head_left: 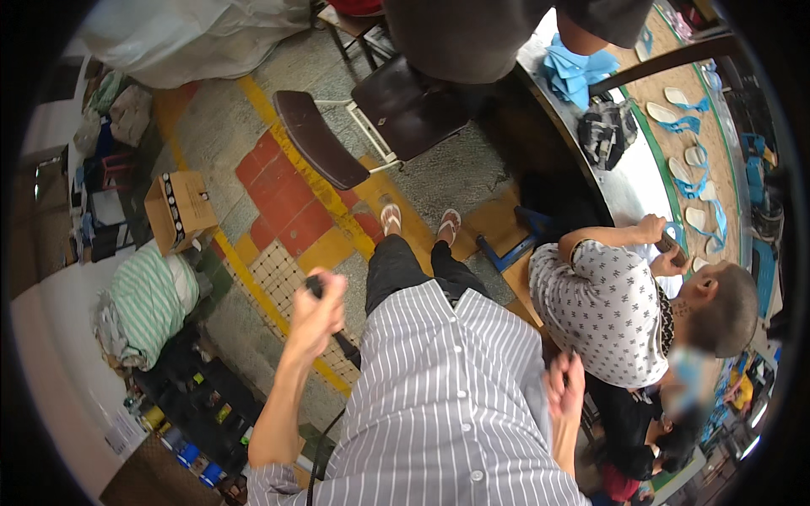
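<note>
My left hand (318, 314) is raised at my left side, its fingers wrapped round a black handle (315, 287). A black rod-like piece (347, 349) shows below that hand, and a thin black cable (319, 451) runs down near my shirt. At my right side, my right hand (564, 386) is curled closed, close behind the back of a seated co-worker (599, 291). A small dark bit shows at its fingertips, too little to name. The co-worker, in a patterned white shirt, holds a blue strap piece (672, 232) in both hands over the workbench.
Along the right runs a long workbench (629, 181) with a belt (682, 88) carrying white soles with blue straps. Blue sheets (574, 67) and a black plastic bag (607, 133) lie on it. A brown chair (396, 110) stands ahead; a cardboard box (180, 211) and striped sack (152, 295) stand left.
</note>
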Demonstrator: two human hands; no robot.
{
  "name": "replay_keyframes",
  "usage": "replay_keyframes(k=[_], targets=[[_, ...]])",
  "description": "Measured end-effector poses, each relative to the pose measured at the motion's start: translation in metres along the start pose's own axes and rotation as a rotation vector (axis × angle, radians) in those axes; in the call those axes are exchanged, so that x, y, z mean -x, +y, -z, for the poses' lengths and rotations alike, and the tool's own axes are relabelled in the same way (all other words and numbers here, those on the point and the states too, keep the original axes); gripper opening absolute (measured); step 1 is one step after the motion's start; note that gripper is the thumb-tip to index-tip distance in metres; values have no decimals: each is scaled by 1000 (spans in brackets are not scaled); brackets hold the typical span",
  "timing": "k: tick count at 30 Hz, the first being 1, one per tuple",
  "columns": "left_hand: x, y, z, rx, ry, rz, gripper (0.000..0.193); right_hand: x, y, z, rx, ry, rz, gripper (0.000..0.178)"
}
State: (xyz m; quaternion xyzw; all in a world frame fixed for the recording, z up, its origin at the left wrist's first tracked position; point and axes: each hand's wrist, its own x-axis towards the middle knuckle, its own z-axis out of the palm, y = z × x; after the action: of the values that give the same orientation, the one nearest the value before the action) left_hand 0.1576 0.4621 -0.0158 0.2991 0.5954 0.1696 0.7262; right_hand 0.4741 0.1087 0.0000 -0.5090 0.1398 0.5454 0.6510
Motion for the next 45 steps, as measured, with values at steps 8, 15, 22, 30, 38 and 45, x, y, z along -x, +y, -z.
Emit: replay_keyframes(k=[8, 15, 22, 30, 38, 45], targets=[[-47, 34, -75, -676, -690, -383, 12, -94, 10, -183, 373, -331, -293, 26], [-78, 87, -54, -953, -745, -516, 27, -126, 18, -251, 344, -355, -249, 34], [-123, 137, -26, -999, -777, -711, 35, -158, 32, -300, 173, -336, -309, 35], [-160, 165, -12, -1023, -886, -796, 42, -181, 35, -332, 125, -336, -348, 32], [-174, 172, -13, -1068, -869, -873, 43, -194, 20, -344, 132, -341, -408, 35], [-176, 175, -12, -1208, -874, -883, 32, -204, 19, -343, 96, -342, -474, 32]])
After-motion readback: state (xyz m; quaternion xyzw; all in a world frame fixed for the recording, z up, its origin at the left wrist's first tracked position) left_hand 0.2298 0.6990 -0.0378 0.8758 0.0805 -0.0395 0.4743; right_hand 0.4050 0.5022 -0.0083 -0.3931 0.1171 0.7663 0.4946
